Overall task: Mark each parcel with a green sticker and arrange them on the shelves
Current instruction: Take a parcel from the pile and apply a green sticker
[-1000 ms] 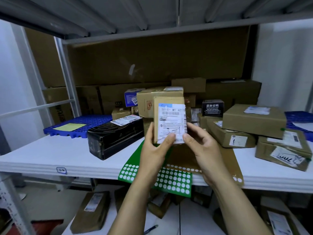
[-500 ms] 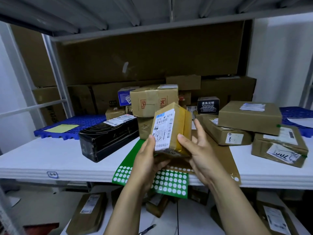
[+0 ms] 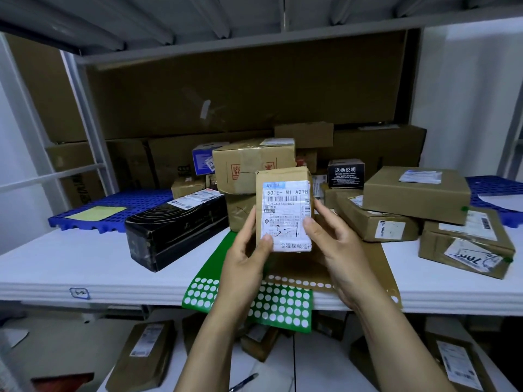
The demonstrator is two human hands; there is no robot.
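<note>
Small brown parcel (image 3: pixel 283 209) — upright, white label facing camera.

brown parcel (image 3: pixel 283 176), green white-dotted sticker sheet (image 3: pixel 278 306), black box (image 3: pixel 175 227)

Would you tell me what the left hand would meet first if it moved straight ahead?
Probably the lower brown taped cardboard box behind the small labelled parcel the left hand grips; depth is unclear.

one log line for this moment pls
left hand: grips small parcel | right hand: grips same | label: faces camera | green sticker sheet: on shelf
</note>
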